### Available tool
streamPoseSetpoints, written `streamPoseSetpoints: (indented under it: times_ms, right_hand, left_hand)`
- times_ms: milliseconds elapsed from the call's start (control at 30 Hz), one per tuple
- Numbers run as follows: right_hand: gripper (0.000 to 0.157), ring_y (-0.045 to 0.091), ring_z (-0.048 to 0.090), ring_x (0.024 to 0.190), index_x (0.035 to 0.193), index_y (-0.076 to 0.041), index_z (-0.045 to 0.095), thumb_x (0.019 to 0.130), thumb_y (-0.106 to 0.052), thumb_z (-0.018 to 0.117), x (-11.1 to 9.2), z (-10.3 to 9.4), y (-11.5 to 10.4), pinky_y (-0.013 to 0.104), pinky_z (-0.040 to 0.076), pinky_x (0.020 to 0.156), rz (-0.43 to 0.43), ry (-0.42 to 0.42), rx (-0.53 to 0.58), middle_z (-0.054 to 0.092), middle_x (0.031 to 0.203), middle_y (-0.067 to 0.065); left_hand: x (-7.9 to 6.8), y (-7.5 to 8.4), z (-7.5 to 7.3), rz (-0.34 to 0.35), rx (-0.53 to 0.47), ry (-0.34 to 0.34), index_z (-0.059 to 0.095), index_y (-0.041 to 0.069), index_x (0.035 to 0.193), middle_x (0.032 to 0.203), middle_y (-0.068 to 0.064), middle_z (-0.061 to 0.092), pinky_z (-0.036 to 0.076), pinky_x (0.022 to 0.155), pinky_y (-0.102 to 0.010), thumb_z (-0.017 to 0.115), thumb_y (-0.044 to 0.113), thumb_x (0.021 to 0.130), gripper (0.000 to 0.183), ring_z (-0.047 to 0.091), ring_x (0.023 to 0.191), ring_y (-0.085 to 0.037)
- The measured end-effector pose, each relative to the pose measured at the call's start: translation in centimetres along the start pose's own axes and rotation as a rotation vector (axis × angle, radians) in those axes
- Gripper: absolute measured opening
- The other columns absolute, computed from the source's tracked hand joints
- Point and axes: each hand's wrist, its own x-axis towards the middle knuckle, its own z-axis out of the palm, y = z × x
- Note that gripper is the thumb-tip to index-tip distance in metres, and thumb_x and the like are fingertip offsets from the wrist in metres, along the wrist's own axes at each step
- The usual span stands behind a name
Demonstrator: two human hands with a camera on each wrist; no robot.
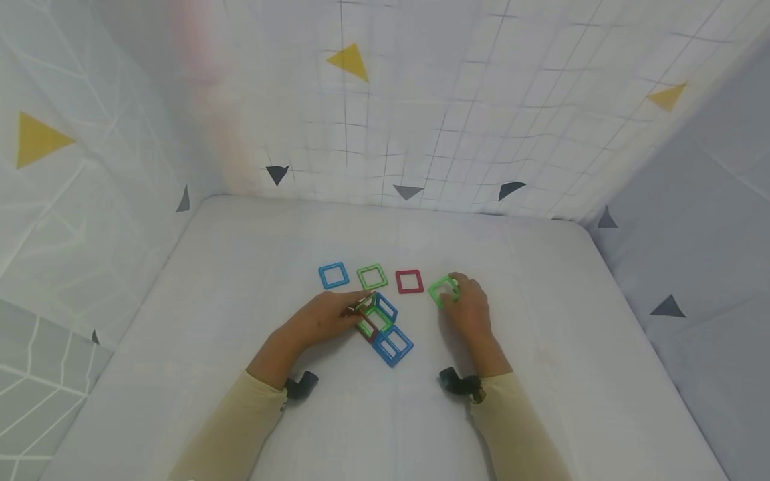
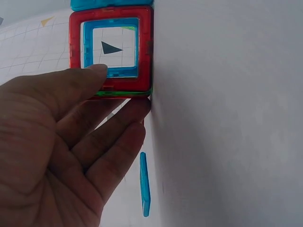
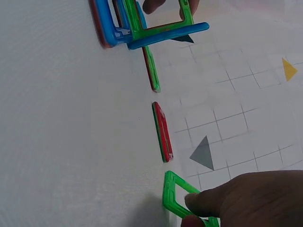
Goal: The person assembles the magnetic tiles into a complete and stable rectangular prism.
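My left hand (image 1: 325,317) holds the left side of a small build of square magnetic tiles (image 1: 403,355) near the middle of the table. In the left wrist view the thumb lies at the lower edge of its red tile (image 2: 123,84), fingers beneath. Blue, green and red frames stand joined there, with blue at the near end. Off to the right, my right hand (image 1: 469,308) pinches a green square tile (image 1: 434,296) between thumb and fingers. That tile is tilted in the right wrist view, and the hand hides part of it.
Along the far side of the build lie a blue tile (image 1: 325,279), a green tile (image 1: 363,279) and a red tile (image 1: 410,290) in a row. The white table (image 1: 337,434) meets pale fabric walls with grid lines and triangles. Dark wrist cameras sit at both cuffs.
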Motion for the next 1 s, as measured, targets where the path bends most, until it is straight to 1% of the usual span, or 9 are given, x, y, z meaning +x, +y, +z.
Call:
streamPoseSetpoints:
  times_ms: [100, 200, 300, 433, 533, 700, 867, 1000]
  right_hand:
    - [0.038, 0.031, 0.057, 0.097, 0.137, -0.008, 0.057, 0.099, -0.014, 0.056, 0.0, -0.1, 0.1, 0.046, 0.05, 0.085, -0.042, 0.023, 0.0, 0.063, 0.113, 0.018]
    - [0.035, 0.031, 0.06, 0.1, 0.132, -0.008, 0.061, 0.1, -0.011, 0.05, 0.0, -0.2, 0.0, 0.047, 0.052, 0.086, -0.065, 0.042, -0.002, 0.066, 0.113, 0.018]
    - [0.033, 0.033, 0.063, 0.104, 0.129, -0.007, 0.065, 0.1, -0.01, 0.05, -0.1, -0.5, -0.2, 0.048, 0.053, 0.089, -0.085, 0.063, 0.0, 0.068, 0.115, 0.018]
    - [0.029, 0.031, 0.065, 0.097, 0.123, -0.004, 0.068, 0.098, -0.012, 0.056, -0.4, -1.1, -0.8, 0.046, 0.054, 0.083, -0.105, 0.068, -0.009, 0.071, 0.109, 0.017]
    - [0.027, 0.028, 0.065, 0.09, 0.119, -0.003, 0.07, 0.097, -0.016, 0.06, -0.7, -1.7, -1.5, 0.042, 0.055, 0.077, -0.097, 0.032, -0.015, 0.072, 0.104, 0.014]
    - [0.026, 0.025, 0.062, 0.085, 0.114, -0.003, 0.072, 0.096, -0.02, 0.064, -1.3, -2.5, -2.6, 0.037, 0.056, 0.072, -0.093, -0.039, -0.031, 0.073, 0.101, 0.012]
    - [0.023, 0.023, 0.061, 0.082, 0.11, -0.006, 0.075, 0.094, -0.02, 0.067, -1.8, -2.9, -3.4, 0.035, 0.056, 0.071, -0.107, -0.096, -0.059, 0.073, 0.099, 0.009]
    - [0.02, 0.022, 0.061, 0.08, 0.106, -0.006, 0.076, 0.092, -0.018, 0.069, -2.0, -3.3, -3.8, 0.034, 0.055, 0.07, -0.137, -0.14, -0.091, 0.073, 0.094, 0.008]
  left_hand:
    - [0.0, 0.0, 0.0, 0.005, 0.002, 0.003, 0.046, 0.038, 0.149, 0.126, 0.009, 0.063, 0.052, 0.1, -0.037, 0.066, 0.03, 0.097, 0.057, 0.056, 0.116, -0.012]
    - [0.0, -0.1, 0.1, 0.012, 0.009, 0.007, 0.046, 0.039, 0.149, 0.125, 0.01, 0.064, 0.052, 0.1, -0.036, 0.066, 0.03, 0.097, 0.057, 0.057, 0.115, -0.011]
    - [0.0, -0.1, 0.1, 0.024, 0.011, 0.008, 0.046, 0.038, 0.149, 0.125, 0.01, 0.064, 0.052, 0.099, -0.035, 0.067, 0.03, 0.097, 0.057, 0.057, 0.114, -0.011]
    - [0.0, -0.2, 0.0, 0.033, 0.008, 0.007, 0.046, 0.036, 0.149, 0.124, 0.01, 0.064, 0.053, 0.099, -0.035, 0.067, 0.03, 0.096, 0.057, 0.058, 0.113, -0.01]
    - [0.0, -0.2, 0.0, 0.039, 0.009, 0.011, 0.046, 0.036, 0.149, 0.123, 0.01, 0.065, 0.053, 0.098, -0.034, 0.067, 0.03, 0.096, 0.057, 0.058, 0.112, -0.01]
    - [0.1, -0.3, 0.1, 0.047, 0.01, 0.015, 0.046, 0.036, 0.149, 0.123, 0.01, 0.065, 0.053, 0.098, -0.033, 0.067, 0.03, 0.096, 0.057, 0.059, 0.111, -0.01]
    - [0.1, -0.4, 0.2, 0.042, 0.011, 0.017, 0.046, 0.038, 0.148, 0.124, 0.01, 0.065, 0.053, 0.098, -0.034, 0.067, 0.03, 0.096, 0.057, 0.058, 0.111, -0.01]
    - [0.1, -0.3, 0.1, 0.041, 0.007, 0.017, 0.047, 0.037, 0.148, 0.123, 0.01, 0.065, 0.053, 0.098, -0.034, 0.068, 0.029, 0.096, 0.057, 0.058, 0.111, -0.01]
